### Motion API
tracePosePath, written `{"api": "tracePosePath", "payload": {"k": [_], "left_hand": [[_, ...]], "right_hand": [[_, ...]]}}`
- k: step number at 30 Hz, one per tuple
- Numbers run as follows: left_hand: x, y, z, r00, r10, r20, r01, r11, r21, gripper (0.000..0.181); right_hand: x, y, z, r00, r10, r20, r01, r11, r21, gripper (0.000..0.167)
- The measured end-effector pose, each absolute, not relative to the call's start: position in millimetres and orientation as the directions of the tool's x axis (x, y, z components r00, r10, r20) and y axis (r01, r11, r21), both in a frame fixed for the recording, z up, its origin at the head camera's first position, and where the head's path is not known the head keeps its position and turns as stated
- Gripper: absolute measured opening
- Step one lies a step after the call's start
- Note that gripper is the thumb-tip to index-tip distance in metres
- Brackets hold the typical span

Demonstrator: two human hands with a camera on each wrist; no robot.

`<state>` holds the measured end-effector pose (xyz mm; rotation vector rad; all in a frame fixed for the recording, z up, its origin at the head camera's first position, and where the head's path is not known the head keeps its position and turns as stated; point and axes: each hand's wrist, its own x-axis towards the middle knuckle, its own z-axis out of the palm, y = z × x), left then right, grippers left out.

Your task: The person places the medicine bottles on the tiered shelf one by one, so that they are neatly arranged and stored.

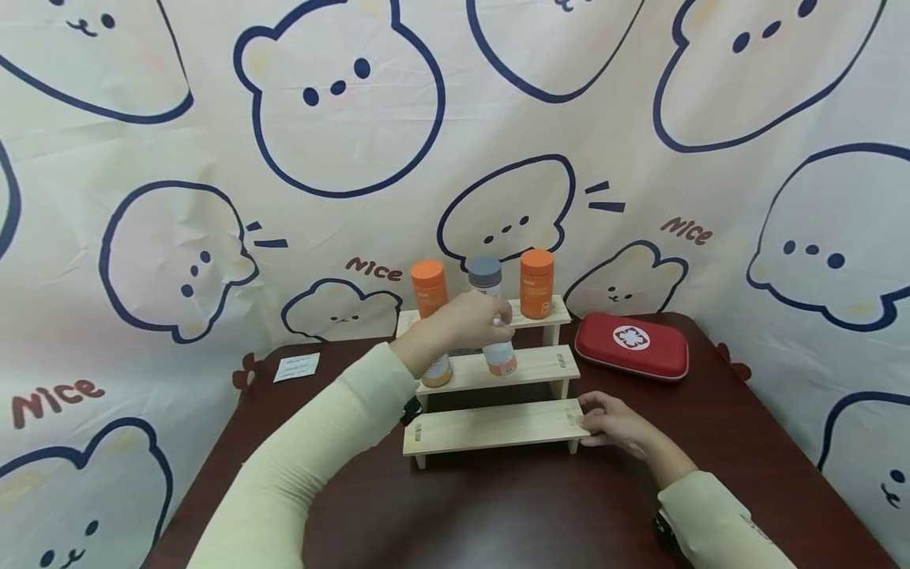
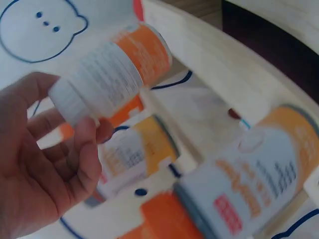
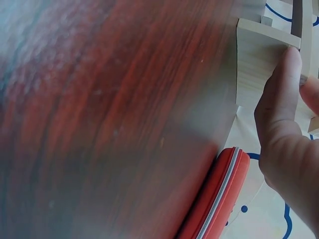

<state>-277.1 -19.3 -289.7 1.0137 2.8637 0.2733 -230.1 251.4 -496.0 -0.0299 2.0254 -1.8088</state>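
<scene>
My left hand pinches a white pill bottle with an orange band by its white cap end, over the middle step of a three-step wooden rack. Whether its base touches that step I cannot tell. In the left wrist view, the fingers of the left hand curl about the cap of this bottle. A white-and-yellow bottle stands to its left, partly behind the wrist. My right hand grips the right end of the lowest step, thumb against the side board.
Along the top step stand an orange bottle at left, a grey-capped bottle in the middle and another orange bottle at right. A red zipped case lies right of the rack, a white card to the left.
</scene>
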Motion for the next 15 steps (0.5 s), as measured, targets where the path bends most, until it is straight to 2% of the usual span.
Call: {"api": "tracePosePath", "payload": {"k": [7,15], "left_hand": [[-286,-3,-306,-0.858,0.510,-0.062,0.507,0.860,0.049,0.026],[-291,5,-321,-0.928,0.368,-0.063,0.373,0.919,-0.130,0.044]], "right_hand": [[-230,249,-496,-0.912,-0.273,-0.305,0.273,0.148,-0.951,0.052],[-231,250,-496,-0.909,-0.268,-0.320,0.288,0.153,-0.945,0.053]]}}
